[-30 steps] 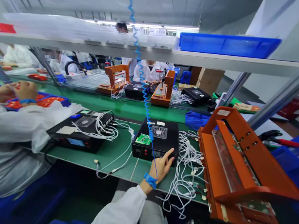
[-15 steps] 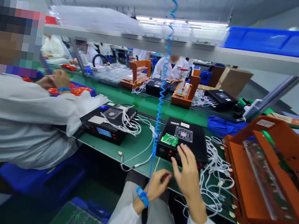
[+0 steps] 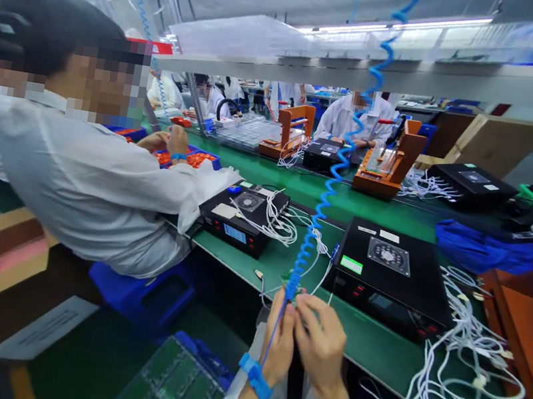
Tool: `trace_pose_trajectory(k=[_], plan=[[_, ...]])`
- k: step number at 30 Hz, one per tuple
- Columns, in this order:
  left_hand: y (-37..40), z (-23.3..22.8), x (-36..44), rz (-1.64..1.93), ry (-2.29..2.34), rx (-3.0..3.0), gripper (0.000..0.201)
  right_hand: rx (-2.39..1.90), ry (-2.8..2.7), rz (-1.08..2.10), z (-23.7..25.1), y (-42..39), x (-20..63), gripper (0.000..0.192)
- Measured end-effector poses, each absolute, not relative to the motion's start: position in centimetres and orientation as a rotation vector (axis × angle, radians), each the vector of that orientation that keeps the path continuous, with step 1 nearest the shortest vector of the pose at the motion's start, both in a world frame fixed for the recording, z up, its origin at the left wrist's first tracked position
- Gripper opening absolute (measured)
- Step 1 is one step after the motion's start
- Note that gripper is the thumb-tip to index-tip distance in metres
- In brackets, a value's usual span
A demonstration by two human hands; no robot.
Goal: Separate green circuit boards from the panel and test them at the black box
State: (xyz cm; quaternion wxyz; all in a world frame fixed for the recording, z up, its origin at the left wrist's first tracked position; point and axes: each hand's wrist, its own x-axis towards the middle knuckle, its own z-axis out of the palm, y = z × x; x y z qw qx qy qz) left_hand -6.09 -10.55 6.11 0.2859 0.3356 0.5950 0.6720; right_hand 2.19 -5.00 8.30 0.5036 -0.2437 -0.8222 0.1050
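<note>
Pinching one green board (image 3: 286, 276), fingers narrow: left hand (image 3: 280, 344), right hand (image 3: 323, 338) | near bench (image 3: 373, 357): two black boxes (image 3: 387, 283) | wristband (image 3: 256, 377): one

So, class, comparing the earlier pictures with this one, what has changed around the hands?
The green board has been lifted off the black box and brought down to its left; the left hand and right hand now hold it, partly hidden behind the blue coiled cord. The head view has swung left. The box and the white cables beside it stayed put.
</note>
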Motion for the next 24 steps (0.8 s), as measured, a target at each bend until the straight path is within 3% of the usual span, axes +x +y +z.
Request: trace_pose_trajectory(k=[7,13,17,24], plan=[[-11.9,3.9,-13.7,1.941,1.784,0.582,0.053,-0.375,-2.189,0.754,6.1,-6.2,-6.0,0.028],[-11.6,0.6,-19.8,1.925,1.901,0.647,0.058,-0.967,-2.325,0.578,3.2,-3.3,-10.1,0.024],[-11.0,0.2,-20.8,1.876,1.912,0.771,0.054,-1.030,-2.450,0.622,2.9,-2.2,-11.0,0.013],[-10.8,2.2,-18.1,1.801,1.917,0.803,0.037,-0.795,-1.858,1.153,5.3,-3.0,-7.9,0.024]])
